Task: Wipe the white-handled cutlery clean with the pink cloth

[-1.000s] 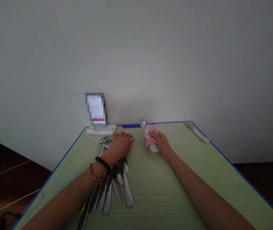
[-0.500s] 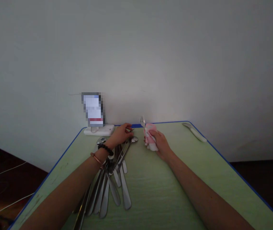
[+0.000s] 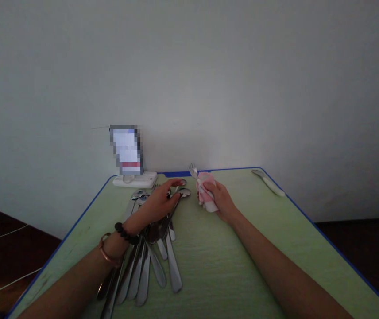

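Gripping a soft cloth (image 3: 207, 197) around the fork (image 3: 193, 171) above the table (image 3: 216, 266), the right hand (image 3: 222, 199) sits closed at its covered handle, probably the best hold for light, slippery metal, while the left hand (image 3: 158, 203), fingers parted, hovers over piled cutlery (image 3: 144, 283).

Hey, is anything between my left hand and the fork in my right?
Two spoon bowls lie by the left hand, on the side toward the fork; whether it touches them, I can't tell. Past them, nothing visible blocks the tines, though the cloth and right hand hide the handle.
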The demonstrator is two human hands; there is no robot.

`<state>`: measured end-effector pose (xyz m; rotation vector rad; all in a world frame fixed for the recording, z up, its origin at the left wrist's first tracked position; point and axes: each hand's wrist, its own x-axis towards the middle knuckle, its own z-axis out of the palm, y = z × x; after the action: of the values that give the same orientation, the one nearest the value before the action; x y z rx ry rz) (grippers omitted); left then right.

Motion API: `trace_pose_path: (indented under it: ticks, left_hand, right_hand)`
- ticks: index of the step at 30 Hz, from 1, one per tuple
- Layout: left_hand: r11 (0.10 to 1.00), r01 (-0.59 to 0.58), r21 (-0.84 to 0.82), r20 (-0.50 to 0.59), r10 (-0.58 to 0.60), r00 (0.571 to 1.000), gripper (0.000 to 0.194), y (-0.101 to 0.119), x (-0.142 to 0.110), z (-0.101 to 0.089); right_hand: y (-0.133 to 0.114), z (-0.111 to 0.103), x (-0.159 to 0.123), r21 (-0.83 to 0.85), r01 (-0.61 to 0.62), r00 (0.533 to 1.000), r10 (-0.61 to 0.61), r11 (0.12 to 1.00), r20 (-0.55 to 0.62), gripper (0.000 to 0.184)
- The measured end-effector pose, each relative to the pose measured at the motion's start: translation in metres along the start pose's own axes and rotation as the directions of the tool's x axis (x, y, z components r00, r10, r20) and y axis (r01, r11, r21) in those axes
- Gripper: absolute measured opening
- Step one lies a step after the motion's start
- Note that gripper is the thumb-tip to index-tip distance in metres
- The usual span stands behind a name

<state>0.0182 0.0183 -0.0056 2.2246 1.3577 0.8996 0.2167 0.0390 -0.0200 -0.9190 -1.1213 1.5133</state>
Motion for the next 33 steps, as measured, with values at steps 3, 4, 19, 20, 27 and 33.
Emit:
trace_pose_path:
  ticks: [3, 4, 19, 20, 27, 33]
  left_hand:
    - [0.994, 0.038, -0.101, -0.071, -0.046, 0.996, 0.052, 0.003, -0.009, -0.002]
    - [0.992, 0.045, -0.119, -0.094, -0.056, 0.994, 0.055, 0.004, -0.011, -0.003]
    - [0.978, 0.162, -0.129, -0.005, -0.164, 0.986, 0.028, 0.005, -0.017, -0.002]
    - [0.975, 0.173, -0.140, -0.023, -0.178, 0.984, 0.028, 0.005, -0.017, -0.002]
    - [0.897, 0.263, -0.356, -0.092, -0.313, 0.945, 0.032, 0.000, -0.017, -0.003]
    - [0.755, 0.317, -0.574, -0.067, -0.430, 0.901, 0.041, -0.007, -0.015, 0.000]
  right_hand:
    - [0.001, -0.001, -0.001, -0.204, 0.066, 0.997, -0.056, 0.977, 0.057, 0.022]
    - [0.001, 0.000, -0.002, -0.283, 0.092, 0.994, -0.070, 0.955, 0.088, 0.021]
    - [-0.007, -0.001, -0.004, -0.480, 0.104, 0.938, 0.074, 0.871, 0.338, 0.023]
    - [-0.006, -0.001, -0.004, -0.449, 0.085, 0.947, 0.068, 0.890, 0.314, 0.023]
    - [-0.007, -0.003, 0.003, 0.128, -0.078, 0.996, 0.082, 0.989, -0.030, 0.024]
    - [-0.013, -0.007, 0.004, 0.281, -0.160, 0.981, 0.185, 0.946, -0.063, 0.022]
